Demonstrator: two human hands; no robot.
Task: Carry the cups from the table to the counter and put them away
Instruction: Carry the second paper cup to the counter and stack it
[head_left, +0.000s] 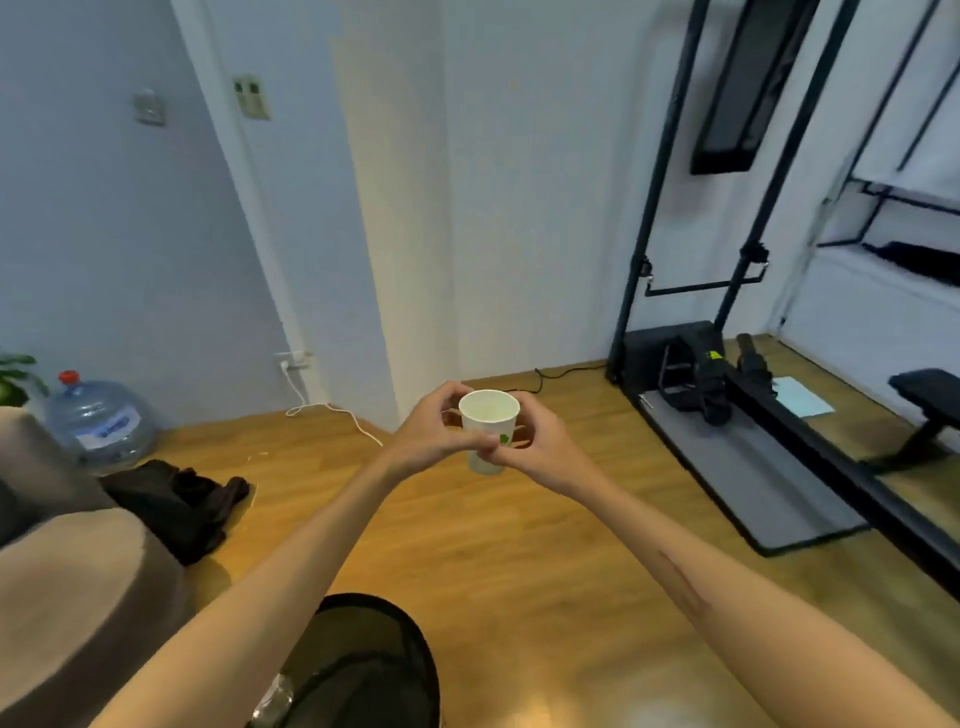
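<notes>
Wooden floor (467, 545) fills my view, a black mesh bin (374, 665) low at six o'clock, a water jug (101, 421) out at nine o'clock. Dead centre, I see the left hand (431, 434) and right hand (540, 452), fingers wrapped on a white paper cup (488, 426), held upright in mid-air.

Single head-worn wide-angle view, facing forward and down over outstretched arms, wooden floor (519, 545) near
</notes>
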